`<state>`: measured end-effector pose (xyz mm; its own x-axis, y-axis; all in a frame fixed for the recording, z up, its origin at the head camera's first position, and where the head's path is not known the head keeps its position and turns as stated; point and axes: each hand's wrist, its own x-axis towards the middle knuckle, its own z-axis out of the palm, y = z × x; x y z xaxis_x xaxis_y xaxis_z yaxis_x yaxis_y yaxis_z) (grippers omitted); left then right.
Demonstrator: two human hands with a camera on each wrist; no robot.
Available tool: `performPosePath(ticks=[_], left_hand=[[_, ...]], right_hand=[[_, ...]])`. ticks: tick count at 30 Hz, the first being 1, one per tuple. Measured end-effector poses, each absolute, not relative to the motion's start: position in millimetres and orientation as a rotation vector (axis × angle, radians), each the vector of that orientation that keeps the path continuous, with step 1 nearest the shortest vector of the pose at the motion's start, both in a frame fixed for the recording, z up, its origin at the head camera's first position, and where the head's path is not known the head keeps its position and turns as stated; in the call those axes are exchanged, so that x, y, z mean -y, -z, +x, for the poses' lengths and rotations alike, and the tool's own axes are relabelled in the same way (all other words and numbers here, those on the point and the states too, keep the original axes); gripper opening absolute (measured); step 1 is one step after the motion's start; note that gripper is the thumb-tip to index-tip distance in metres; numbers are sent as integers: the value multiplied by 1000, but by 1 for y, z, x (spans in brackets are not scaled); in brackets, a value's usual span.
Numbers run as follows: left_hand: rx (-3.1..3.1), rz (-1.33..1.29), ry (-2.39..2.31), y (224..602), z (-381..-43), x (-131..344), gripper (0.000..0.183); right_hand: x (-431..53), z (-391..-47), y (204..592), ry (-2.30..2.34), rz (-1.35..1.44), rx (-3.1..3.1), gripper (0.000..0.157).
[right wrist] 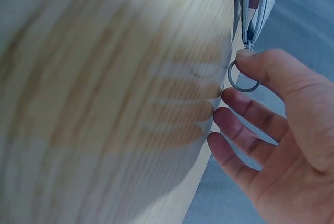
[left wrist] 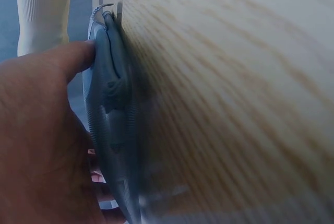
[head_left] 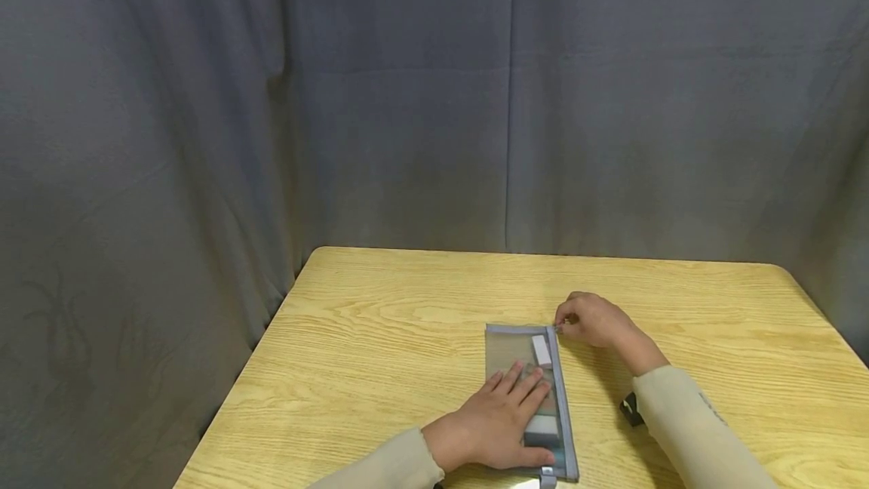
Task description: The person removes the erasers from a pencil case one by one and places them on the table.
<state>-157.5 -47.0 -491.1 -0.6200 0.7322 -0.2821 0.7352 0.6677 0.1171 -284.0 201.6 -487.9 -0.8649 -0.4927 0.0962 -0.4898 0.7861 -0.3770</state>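
Observation:
A see-through mesh zip pouch (head_left: 505,349) with grey edging lies flat on the table. Through its mesh show a small white block (head_left: 541,351) and a larger pale block (head_left: 542,426). My left hand (head_left: 498,421) rests on the pouch with fingers spread and straight, its thumb near the pouch's closest end. At the far right corner, my right hand (head_left: 594,321) pinches the ring pull (right wrist: 230,75) of the zip (right wrist: 247,31) between thumb and index finger; its other fingers curl loosely. Beside the slider, the zip's two edges look parted in the right wrist view.
The pouch lies on a light wood-grain table (head_left: 353,368) with rounded far corners. Grey curtains (head_left: 407,96) hang behind it and along the left. A small black item (head_left: 631,407) shows beside the right sleeve. A grey tab (head_left: 548,480) sticks out from the pouch's near end.

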Motion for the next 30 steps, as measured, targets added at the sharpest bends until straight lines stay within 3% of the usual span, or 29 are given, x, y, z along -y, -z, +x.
performPosePath(ticks=[18,23,30], left_hand=[[-2608,1230,48,478,-164,44,98],[-2640,1286,94,472,-170,40,92],[-2643,1247,86,467,-174,35,84]], right_hand=[[-202,-286,489,612,-804,-2953,8],[-202,-282,488,605,-789,-2957,3],[-206,-267,493,561,-829,-2993,33]])
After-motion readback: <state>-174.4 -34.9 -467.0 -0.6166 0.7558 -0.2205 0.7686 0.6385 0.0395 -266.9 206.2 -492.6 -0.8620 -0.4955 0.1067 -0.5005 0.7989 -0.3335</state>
